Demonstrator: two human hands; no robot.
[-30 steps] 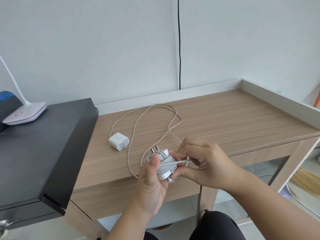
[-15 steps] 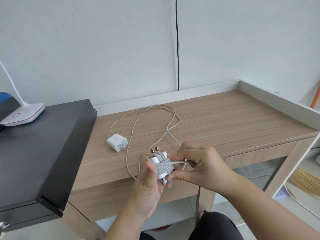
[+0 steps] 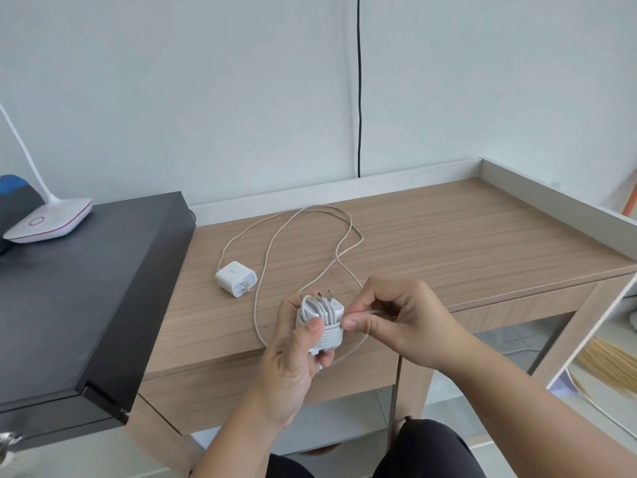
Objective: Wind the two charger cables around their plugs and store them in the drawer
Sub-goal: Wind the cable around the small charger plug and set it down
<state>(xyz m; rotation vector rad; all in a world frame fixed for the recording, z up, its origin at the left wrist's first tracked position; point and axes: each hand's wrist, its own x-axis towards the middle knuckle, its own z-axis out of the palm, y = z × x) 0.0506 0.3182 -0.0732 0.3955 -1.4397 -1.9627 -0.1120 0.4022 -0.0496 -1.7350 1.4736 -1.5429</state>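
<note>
My left hand (image 3: 296,353) grips a white charger plug (image 3: 322,319) with its cable wound around it, prongs pointing up, held above the desk's front edge. My right hand (image 3: 393,315) pinches the free end of that cable right beside the plug. A second white plug (image 3: 236,278) lies on the wooden desk (image 3: 448,243) to the left, and its beige cable (image 3: 310,219) sprawls loose in loops behind my hands. Below the desk's front edge is the closed drawer front (image 3: 241,384).
A black cabinet (image 3: 79,291) stands against the desk's left side, with a white desk lamp (image 3: 48,222) on it. A black wire (image 3: 359,84) runs down the wall. A raised rim borders the desk's back and right. A broom (image 3: 610,363) lies at lower right.
My left hand turned the wound plug slightly so its prongs point up. My right hand drew in closer, and the free cable end is now shorter and tight by the plug.
</note>
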